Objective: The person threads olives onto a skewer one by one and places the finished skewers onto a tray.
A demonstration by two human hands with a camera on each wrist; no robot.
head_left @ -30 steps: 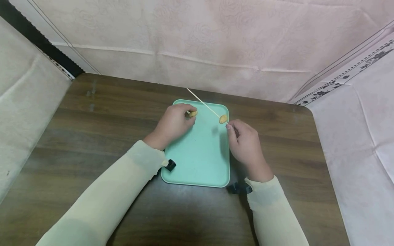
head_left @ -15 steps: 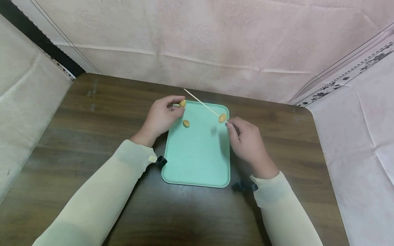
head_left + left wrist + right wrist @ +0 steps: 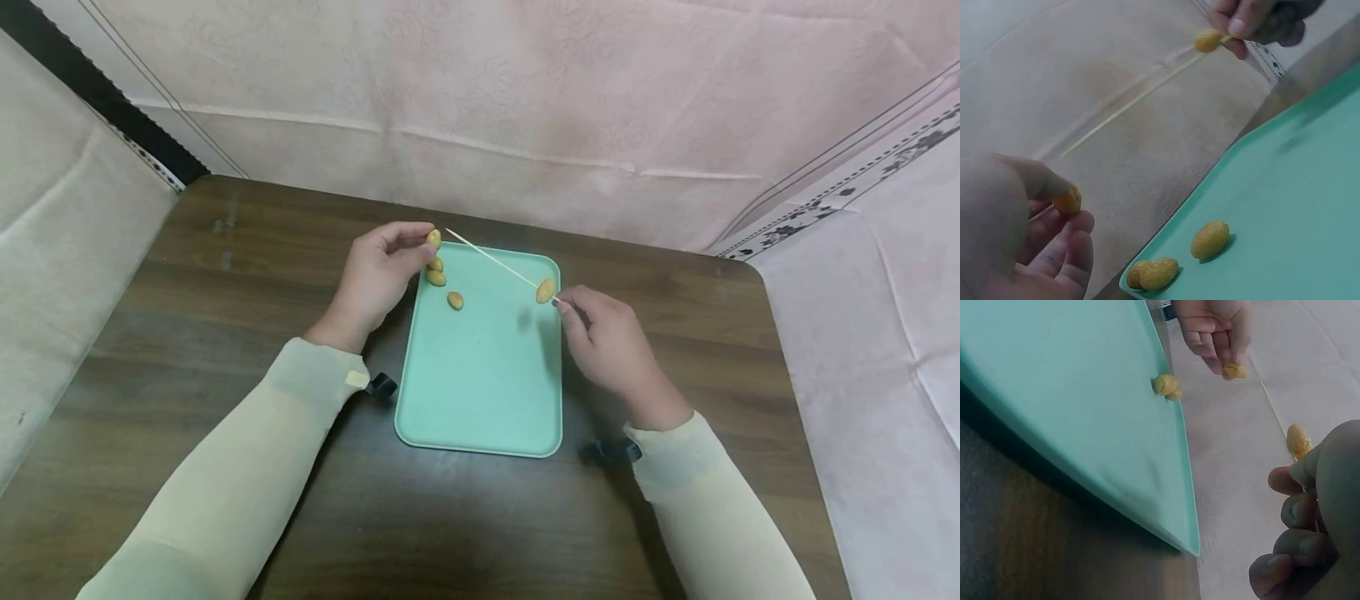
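Note:
A thin pale wooden skewer point(image 3: 491, 258) slants up and left from my right hand point(image 3: 611, 343), which pinches its lower end. One wrinkled yellow fruit point(image 3: 545, 291), small and oval, is threaded on the skewer just beyond those fingertips. My left hand point(image 3: 367, 279) holds another yellow fruit point(image 3: 1067, 199) between thumb and fingers, past the tray's far left corner and apart from the skewer's tip. A thin pale sliver point(image 3: 1041, 213) shows behind that fruit in the left wrist view; its kind is unclear. On the tray point(image 3: 480, 392) lie loose fruits point(image 3: 455, 300), two of them touching point(image 3: 1159, 273).
The mint-green tray lies on a dark wooden table point(image 3: 285, 250). A pale cloth point(image 3: 525, 108) hangs behind the table's far edge, with more cloth at both sides. A black device point(image 3: 382, 386) sits at the left wrist.
My left hand has moved left and away from the tray's middle, uncovering loose fruits, and now holds a fruit higher up. The right hand and skewer have barely shifted.

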